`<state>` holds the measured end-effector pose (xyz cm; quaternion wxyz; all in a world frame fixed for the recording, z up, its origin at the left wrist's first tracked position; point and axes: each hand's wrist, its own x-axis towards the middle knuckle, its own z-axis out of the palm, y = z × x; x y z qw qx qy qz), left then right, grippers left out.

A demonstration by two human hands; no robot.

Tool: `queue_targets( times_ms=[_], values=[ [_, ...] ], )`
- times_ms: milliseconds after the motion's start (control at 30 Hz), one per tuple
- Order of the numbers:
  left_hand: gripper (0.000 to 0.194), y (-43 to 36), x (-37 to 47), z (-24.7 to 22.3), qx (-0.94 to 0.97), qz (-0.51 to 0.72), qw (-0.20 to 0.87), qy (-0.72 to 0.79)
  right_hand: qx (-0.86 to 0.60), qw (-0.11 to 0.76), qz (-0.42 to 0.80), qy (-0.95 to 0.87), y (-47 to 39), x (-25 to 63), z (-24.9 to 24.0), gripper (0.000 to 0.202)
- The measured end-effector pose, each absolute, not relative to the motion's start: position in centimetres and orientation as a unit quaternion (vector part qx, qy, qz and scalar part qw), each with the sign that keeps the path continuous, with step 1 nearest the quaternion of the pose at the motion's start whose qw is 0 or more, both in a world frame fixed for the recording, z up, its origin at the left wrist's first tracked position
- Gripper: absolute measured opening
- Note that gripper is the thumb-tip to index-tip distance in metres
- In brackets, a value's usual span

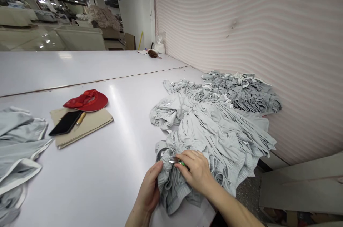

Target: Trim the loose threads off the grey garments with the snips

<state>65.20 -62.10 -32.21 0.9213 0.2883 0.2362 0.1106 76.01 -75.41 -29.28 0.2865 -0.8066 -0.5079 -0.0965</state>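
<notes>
A light grey garment [175, 187] with a gathered elastic waistband lies at the table's front edge. My left hand [150, 189] is closed on its left side, thumb on top of the waistband. In my right hand [195, 169] is a small metal tool with a green part [174, 160], pinched between thumb and fingers, its metal end at the waistband. Behind both hands spreads a heap of similar light grey garments [211, 123], touching the held one.
A darker grey garment pile [246, 93] sits by the pink-striped sheet [241, 23]. Left on the white table [107, 177] are a red cap [93, 101], a black phone [66, 123], a wooden-handled tool [81, 118], tan folded material [91, 127] and white-edged grey garments [18, 148].
</notes>
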Motion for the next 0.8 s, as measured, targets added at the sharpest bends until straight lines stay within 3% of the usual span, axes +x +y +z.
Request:
queue_targets(
  times_ms=[233, 600, 800],
  values=[
    [0.030, -62.2, 65.3, -32.3, 0.263, 0.106, 0.930, 0.236, -0.800, 0.362, -0.045, -0.476, -75.2, 76.9, -29.2, 0.023],
    [0.028, -62.5, 65.8, -32.2, 0.246, 0.104, 0.930, 0.252, -0.801, 0.268, -0.118, -0.522, -75.8, 77.0, -28.5, 0.019],
    [0.027, -62.8, 66.1, -32.1, 0.244, 0.100, 0.931, 0.254, -0.786, 0.373, -0.032, -0.491, -75.3, 78.0, -29.0, 0.022]
  ],
)
